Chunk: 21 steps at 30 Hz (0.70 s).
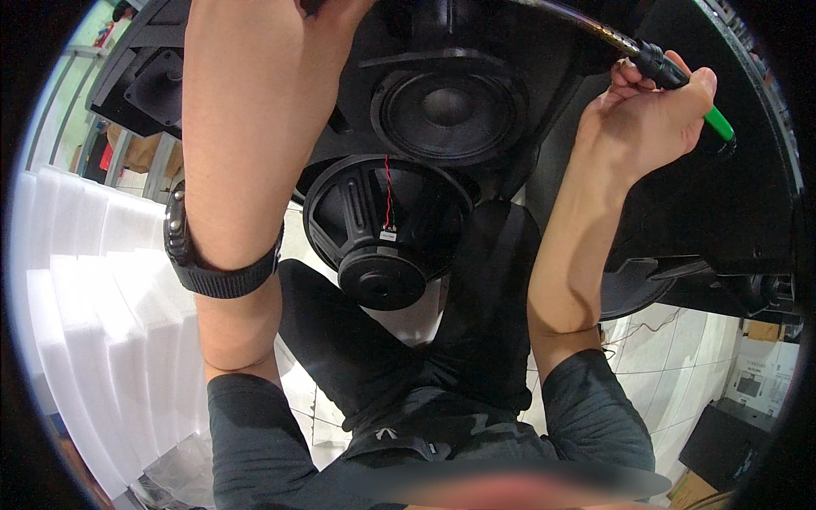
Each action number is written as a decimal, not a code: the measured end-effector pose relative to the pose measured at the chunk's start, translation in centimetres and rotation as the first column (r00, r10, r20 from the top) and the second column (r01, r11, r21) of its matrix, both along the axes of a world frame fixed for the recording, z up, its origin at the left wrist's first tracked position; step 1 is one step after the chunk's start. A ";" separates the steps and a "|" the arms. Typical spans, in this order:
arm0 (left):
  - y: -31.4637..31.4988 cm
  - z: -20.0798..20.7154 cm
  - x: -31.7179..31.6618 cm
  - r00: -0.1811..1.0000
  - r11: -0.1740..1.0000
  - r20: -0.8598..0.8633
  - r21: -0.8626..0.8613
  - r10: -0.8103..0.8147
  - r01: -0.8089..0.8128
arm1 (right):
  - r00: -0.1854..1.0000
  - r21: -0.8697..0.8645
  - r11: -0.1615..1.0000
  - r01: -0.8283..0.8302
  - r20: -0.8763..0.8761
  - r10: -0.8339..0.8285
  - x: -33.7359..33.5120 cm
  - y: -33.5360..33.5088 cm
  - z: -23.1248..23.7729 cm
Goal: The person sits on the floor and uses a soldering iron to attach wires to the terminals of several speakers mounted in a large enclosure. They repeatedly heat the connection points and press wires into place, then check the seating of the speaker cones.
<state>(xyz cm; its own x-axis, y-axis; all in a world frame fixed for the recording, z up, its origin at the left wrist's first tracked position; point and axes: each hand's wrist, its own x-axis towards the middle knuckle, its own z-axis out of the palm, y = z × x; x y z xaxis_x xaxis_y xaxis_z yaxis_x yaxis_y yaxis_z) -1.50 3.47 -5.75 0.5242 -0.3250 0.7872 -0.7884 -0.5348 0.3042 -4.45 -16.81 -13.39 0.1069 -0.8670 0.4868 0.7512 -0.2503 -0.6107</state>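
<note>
My right hand [650, 106] is closed around a soldering iron [661, 66] with a green handle, a black collar and a perforated metal barrel. Its barrel points up and to the left, and the tip lies beyond the top edge. My left arm reaches up to the top edge, where only the base of my left hand [327, 10] shows; its fingers are out of sight. Between my legs a large loose speaker driver [382, 276] stands with its magnet toward me. A red and black wire [388, 189] runs up from its terminal. Behind it sits a mounted speaker cone [449, 109] in a black cabinet.
A big black speaker cabinet panel [722, 204] rises on the right, with another round driver [637, 293] below it. White foam sheets [102, 340] are stacked at the left. Boxes [756, 374] stand at the lower right. Thin wires [650, 327] lie on the tiled floor.
</note>
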 end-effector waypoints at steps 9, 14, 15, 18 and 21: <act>-0.2 0.1 0.0 1.000 1.000 0.001 -0.007 0.005 -0.005 | 0.999 0.018 0.999 -0.027 0.034 0.026 0.1 0.3 0.3; 0.5 0.1 0.3 0.990 0.988 -0.030 -0.075 -0.136 0.134 | 0.993 0.064 0.996 -0.055 0.105 0.048 0.3 0.4 0.8; 0.7 0.2 0.5 0.983 0.981 -0.063 -0.103 -0.172 0.165 | 0.995 0.079 0.996 -0.048 0.092 0.040 0.3 0.5 0.8; 0.6 0.3 1.1 0.967 0.972 -0.160 -0.160 -0.198 0.172 | 0.996 0.077 0.996 -0.042 0.087 0.035 0.3 0.4 0.8; 0.2 0.1 0.8 0.991 0.989 -0.058 -0.092 -0.118 0.112 | 0.995 0.055 0.998 -0.043 0.094 0.038 0.3 0.4 0.7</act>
<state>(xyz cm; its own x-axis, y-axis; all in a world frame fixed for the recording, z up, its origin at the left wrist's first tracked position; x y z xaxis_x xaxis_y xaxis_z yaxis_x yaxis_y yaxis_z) -0.71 3.67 -5.62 0.5366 -0.3169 0.7821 -0.8209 -0.4105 0.3970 -4.17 -16.42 -12.74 0.0991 -0.8894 0.4463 0.8143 -0.1853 -0.5500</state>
